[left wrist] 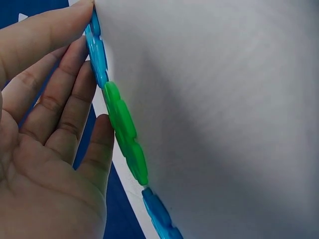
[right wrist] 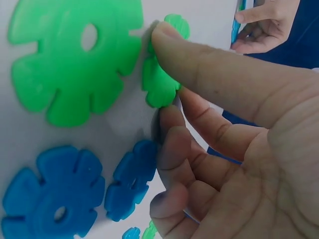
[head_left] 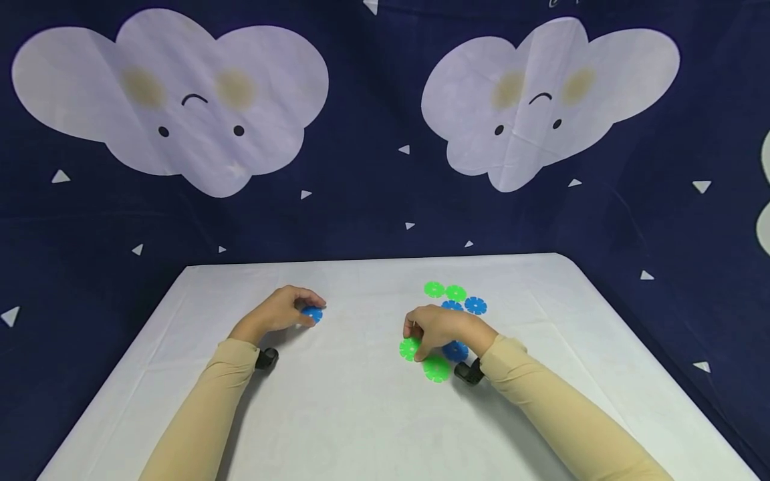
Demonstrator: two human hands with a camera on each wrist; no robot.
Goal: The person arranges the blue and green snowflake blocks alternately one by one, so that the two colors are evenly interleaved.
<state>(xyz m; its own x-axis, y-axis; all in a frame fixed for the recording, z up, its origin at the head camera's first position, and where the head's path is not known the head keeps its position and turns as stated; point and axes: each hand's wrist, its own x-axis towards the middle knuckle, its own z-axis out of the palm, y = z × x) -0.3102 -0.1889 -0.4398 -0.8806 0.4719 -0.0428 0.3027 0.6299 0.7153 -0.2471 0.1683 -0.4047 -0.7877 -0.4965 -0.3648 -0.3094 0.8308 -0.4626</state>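
A near green disc (head_left: 437,369), notched at the rim, lies flat on a white desk (head_left: 337,414) closest to the viewer, with a near blue disc (head_left: 455,351) just beyond it, by the right wrist. At their left, a person's right hand (head_left: 442,324) grasps a held green disc (head_left: 407,350) between thumb and fingers; the piece sits left of the palm, on the side facing the other hand. Farther left and slightly farther off, the left hand (head_left: 278,310) pinches a held blue disc (head_left: 312,313) at its own right. The two pieces face each other well apart across the desk, each nearest its own hand; being round, neither has a long axis. The left wrist view shows a green piece (left wrist: 124,132) and a lower blue piece (left wrist: 158,211) in line with it under the palm; whether they are joined cannot be told. Beyond the right hand lie two far blue discs (head_left: 476,306) and two far green discs (head_left: 434,289), before a navy cloud-print backdrop (head_left: 373,120).
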